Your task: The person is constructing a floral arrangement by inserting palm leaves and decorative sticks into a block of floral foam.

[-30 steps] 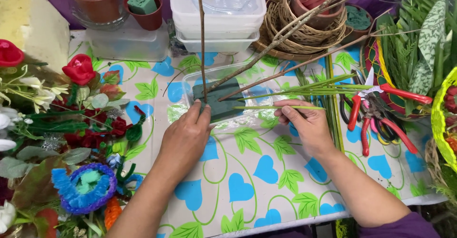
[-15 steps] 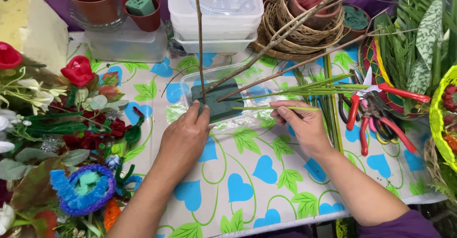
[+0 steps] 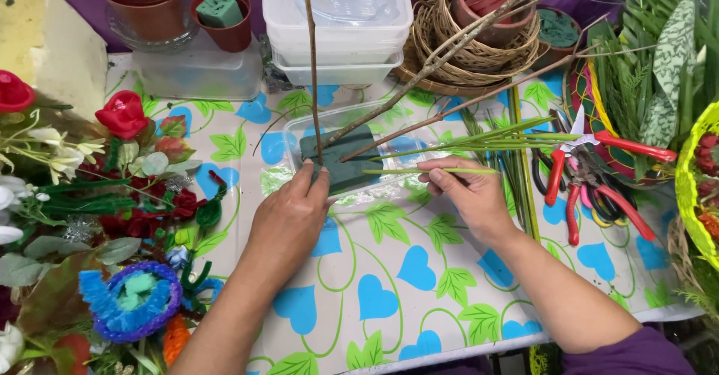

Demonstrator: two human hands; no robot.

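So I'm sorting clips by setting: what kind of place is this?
Most likely a home or hobby flower-arranging table. A green foam block stuck with bare twigs sits on a heart-print tablecloth, with artificial flowers and red-handled cutters alongside.

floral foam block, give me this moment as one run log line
left hand: steadying floral foam block in clear tray | right hand: pinching green stem, tip toward foam | three twigs standing in foam

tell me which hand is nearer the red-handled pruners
Right. The right hand lies just left of the red-handled pruners; the left hand rests on the green foam block, much farther left.
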